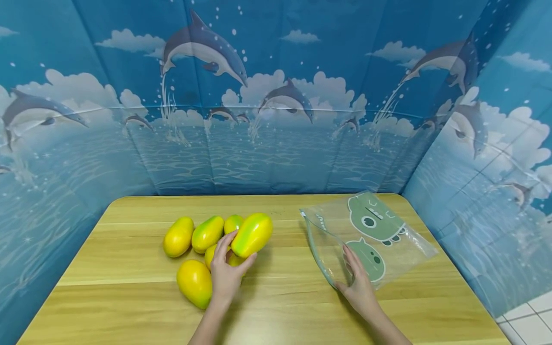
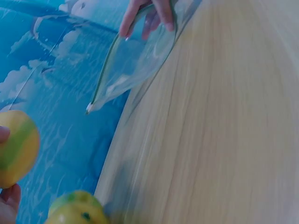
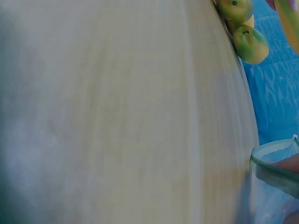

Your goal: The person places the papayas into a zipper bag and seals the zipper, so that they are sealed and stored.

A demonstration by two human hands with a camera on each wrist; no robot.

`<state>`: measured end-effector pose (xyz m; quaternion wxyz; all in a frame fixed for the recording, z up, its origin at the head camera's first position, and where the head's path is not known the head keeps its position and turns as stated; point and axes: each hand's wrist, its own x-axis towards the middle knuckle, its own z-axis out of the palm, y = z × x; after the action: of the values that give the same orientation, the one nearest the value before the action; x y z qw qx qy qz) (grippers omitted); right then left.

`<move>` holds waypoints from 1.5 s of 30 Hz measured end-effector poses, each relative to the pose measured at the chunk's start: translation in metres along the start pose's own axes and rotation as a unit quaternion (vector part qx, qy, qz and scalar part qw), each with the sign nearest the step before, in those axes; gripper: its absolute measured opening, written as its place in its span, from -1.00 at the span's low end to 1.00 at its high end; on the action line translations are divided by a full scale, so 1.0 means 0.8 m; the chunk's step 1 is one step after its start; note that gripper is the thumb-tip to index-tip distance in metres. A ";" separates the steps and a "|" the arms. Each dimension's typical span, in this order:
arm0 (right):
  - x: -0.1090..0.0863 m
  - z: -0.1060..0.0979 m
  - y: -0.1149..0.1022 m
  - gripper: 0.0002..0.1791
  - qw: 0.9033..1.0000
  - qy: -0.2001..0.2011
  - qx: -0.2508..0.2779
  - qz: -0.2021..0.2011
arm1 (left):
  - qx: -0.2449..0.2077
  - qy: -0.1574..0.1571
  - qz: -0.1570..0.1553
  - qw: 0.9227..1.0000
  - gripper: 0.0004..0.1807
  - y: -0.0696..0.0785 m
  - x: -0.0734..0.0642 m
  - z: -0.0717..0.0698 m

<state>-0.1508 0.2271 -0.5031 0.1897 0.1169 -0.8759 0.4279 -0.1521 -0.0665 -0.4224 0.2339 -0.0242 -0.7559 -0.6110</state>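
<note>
My left hand [image 1: 227,275] grips a yellow mango [image 1: 254,235] with a green streak, held up over the other mangoes between thumb and fingers. That same held mango [image 2: 19,148] shows at the left edge of the left wrist view. To the right, my right hand [image 1: 361,291] holds the rim of a clear zip bag [image 1: 375,220] printed with green cartoon animals. The bag's mouth gapes toward the mangoes, its green-edged rim [image 3: 275,172] spread apart in the right wrist view. Part of the right hand's fingers shows through the clear plastic.
Several more mangoes lie around the left hand: one at the far left [image 1: 178,236], one beside it [image 1: 208,234], one in front [image 1: 195,283], others partly hidden behind the hand. The wooden table [image 1: 129,297] meets a blue dolphin-printed curtain [image 1: 276,148] at the back and sides.
</note>
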 end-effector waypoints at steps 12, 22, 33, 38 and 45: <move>0.000 0.001 0.000 0.10 1.000 -0.001 0.002 -0.001 | -0.021 -0.070 0.023 0.997 -0.35 -0.049 -0.003 0.053; 0.000 0.000 0.000 0.10 1.000 -0.002 -0.003 0.004 | -0.012 -0.170 0.028 0.985 -0.37 -0.058 -0.015 0.094; 0.000 -0.001 -0.002 0.10 1.000 -0.007 -0.008 0.011 | -0.002 -0.247 0.019 0.969 -0.37 -0.074 -0.016 0.128; 0.001 -0.001 -0.003 0.09 1.000 -0.008 -0.018 0.012 | -0.002 -0.263 0.019 0.965 -0.37 -0.077 -0.018 0.139; 0.000 0.000 -0.003 0.08 1.000 -0.006 -0.027 0.014 | 0.016 -0.277 0.028 0.960 -0.38 -0.077 -0.023 0.153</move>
<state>-0.1501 0.2254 -0.5017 0.1813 0.1017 -0.8901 0.4057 -0.1955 0.0367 -0.5034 0.0323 -0.2100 -0.8001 -0.5610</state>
